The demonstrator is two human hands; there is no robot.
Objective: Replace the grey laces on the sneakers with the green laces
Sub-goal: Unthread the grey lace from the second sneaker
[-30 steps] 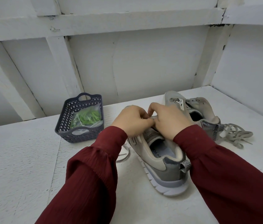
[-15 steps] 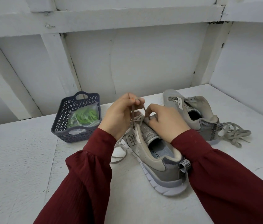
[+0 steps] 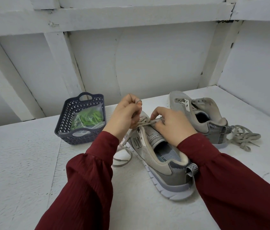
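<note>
A grey sneaker (image 3: 164,168) lies in front of me, heel toward me, with its grey lace (image 3: 122,156) partly pulled out and trailing to the left. My left hand (image 3: 126,115) is raised above the toe and pinches a strand of that lace. My right hand (image 3: 172,125) rests on the tongue, its fingers curled on the lace crossings. A second grey sneaker (image 3: 199,113) stands behind to the right with no lace in its eyelets. Its removed grey lace (image 3: 243,138) lies in a heap beside its heel. The green laces (image 3: 89,118) sit in a clear bag.
A dark perforated basket (image 3: 67,128) at the back left holds the bag of green laces. Everything rests on a white painted table (image 3: 23,163). White walls with beams close off the back and the right side.
My left hand has risen from the shoe, drawing a strand of grey lace upward. My right hand has stayed on the tongue. The view has shifted slightly.
</note>
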